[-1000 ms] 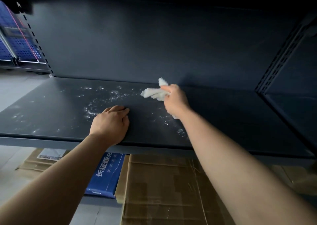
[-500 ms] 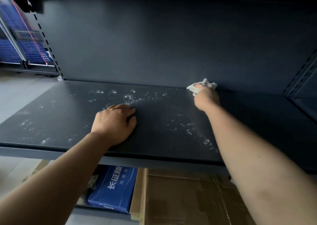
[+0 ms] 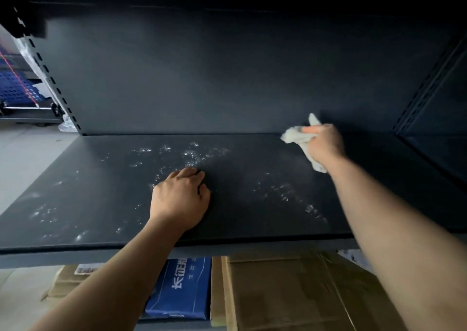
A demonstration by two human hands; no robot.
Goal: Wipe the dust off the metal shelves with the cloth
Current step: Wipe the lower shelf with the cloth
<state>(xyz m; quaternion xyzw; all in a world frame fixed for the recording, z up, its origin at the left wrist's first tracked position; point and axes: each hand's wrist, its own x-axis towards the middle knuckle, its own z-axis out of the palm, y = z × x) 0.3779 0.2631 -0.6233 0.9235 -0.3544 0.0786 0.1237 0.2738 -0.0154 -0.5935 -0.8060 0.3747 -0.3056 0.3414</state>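
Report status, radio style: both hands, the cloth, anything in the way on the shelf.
Right hand grips cloth at back of shelf. Left hand rests on shelf, holding nothing. Dust patches unwiped mid-shelf; left hand beside them, possibly in the way.

The dark metal shelf (image 3: 252, 217) carries white dust (image 3: 194, 154) in patches at its middle, its left front and its right front. The left hand (image 3: 179, 199) rests on it, and a white cloth (image 3: 295, 136) touches its back edge at the right.

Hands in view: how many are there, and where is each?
2. The left hand rests on the dusty shelf near its middle; the right hand grips the cloth at the back right.
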